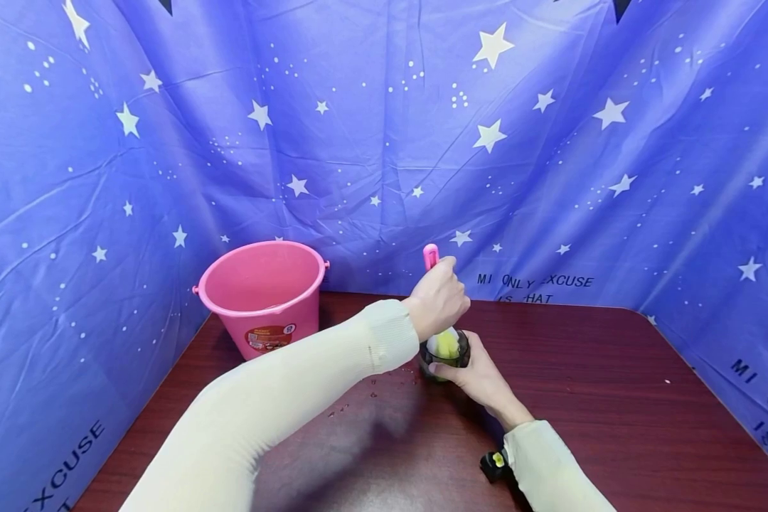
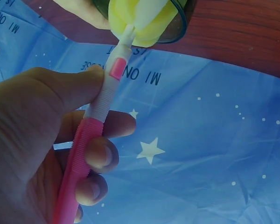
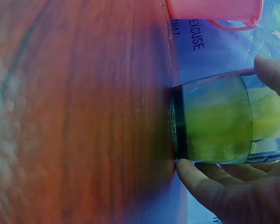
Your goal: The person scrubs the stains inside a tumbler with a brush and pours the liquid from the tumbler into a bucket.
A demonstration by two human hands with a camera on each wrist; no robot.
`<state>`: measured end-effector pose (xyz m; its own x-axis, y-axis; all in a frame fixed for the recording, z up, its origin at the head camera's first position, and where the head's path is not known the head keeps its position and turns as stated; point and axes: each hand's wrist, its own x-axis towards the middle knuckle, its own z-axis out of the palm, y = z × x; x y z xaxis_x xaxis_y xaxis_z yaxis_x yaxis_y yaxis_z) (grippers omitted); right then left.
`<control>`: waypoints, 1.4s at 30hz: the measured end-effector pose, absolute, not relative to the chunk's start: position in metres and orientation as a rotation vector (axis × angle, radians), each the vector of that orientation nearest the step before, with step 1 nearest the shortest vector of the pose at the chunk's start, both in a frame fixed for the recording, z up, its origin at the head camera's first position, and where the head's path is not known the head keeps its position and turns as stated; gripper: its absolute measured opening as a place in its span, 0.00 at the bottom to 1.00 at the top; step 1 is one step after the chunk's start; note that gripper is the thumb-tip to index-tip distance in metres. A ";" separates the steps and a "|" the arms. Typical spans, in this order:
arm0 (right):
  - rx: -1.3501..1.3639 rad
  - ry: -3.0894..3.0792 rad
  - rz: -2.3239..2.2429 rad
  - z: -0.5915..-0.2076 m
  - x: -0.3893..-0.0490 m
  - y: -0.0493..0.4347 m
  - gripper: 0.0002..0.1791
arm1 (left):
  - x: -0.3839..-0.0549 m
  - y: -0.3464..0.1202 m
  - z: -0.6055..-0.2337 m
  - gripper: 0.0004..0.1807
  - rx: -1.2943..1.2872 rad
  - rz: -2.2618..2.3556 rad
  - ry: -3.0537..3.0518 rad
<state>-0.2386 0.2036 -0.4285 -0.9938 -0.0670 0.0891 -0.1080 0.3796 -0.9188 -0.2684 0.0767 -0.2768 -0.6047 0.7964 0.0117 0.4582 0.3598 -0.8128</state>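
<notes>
My left hand (image 1: 440, 299) grips the pink and white handle of a cup brush (image 2: 80, 154), thumb near the pink button on its white neck. The brush's yellow and white sponge head (image 1: 446, 345) is down inside a dark, see-through glass (image 3: 214, 116). My right hand (image 1: 483, 377) holds that glass around its side, with the thumb across the front. In the right wrist view the glass base is right at the tabletop, one fingertip beside it. Through the glass wall the sponge shows yellow-green.
A pink bucket (image 1: 262, 277) with a round label stands at the back left of the dark red wooden table (image 1: 582, 384). Water drops (image 1: 352, 402) dot the tabletop left of the glass. A blue starry cloth (image 1: 371, 128) surrounds the table. A black wrist device (image 1: 491, 466) sits by the right sleeve.
</notes>
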 end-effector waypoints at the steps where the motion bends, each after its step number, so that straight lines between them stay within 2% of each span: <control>1: 0.166 -2.577 1.722 -0.429 -0.239 0.204 0.45 | -0.268 0.077 -0.277 0.09 -1.088 1.133 -2.225; 17: 0.157 -2.572 1.727 -0.431 -0.240 0.204 0.44 | -0.267 0.073 -0.278 0.10 -1.058 1.142 -2.245; 42: 0.206 -2.588 1.697 -0.431 -0.240 0.205 0.44 | -0.261 0.073 -0.273 0.08 -1.167 1.069 -2.203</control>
